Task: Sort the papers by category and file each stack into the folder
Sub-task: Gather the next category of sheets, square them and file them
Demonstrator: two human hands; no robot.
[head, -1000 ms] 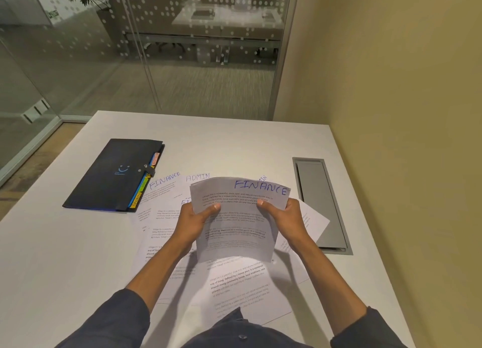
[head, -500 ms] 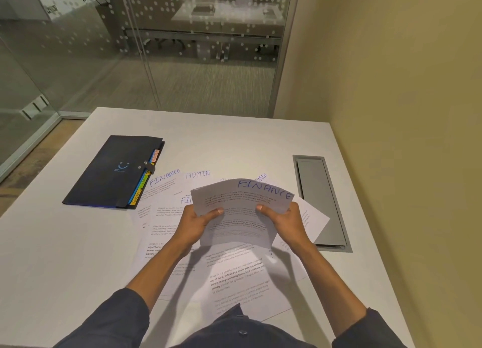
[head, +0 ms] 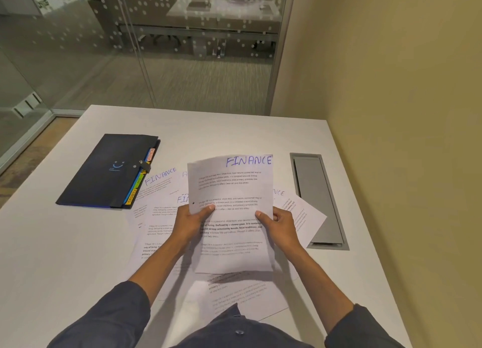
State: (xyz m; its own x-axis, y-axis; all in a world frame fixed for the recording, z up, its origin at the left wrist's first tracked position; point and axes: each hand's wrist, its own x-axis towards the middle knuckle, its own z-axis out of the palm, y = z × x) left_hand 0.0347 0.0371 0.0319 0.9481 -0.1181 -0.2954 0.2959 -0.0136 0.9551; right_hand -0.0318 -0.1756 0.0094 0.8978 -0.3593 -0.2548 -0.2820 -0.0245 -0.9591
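White printed sheet headed "FINANCE" (head: pixel 230 217) stands raised at frame centre, the left hand (head: pixel 189 224) and right hand (head: pixel 280 226) each pinching a side edge, above loose white papers (head: pixel 156 217) on the white surface (head: pixel 65 256); dark tabbed folder (head: pixel 104 171) lies upper left.

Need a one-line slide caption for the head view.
Both hands, left hand and right hand, hold up a FINANCE sheet above scattered papers; closed folder lies left.

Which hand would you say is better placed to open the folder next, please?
Probably the left hand: the closed black folder lies on its side of the table, while the right hand could keep gripping the FINANCE sheet.
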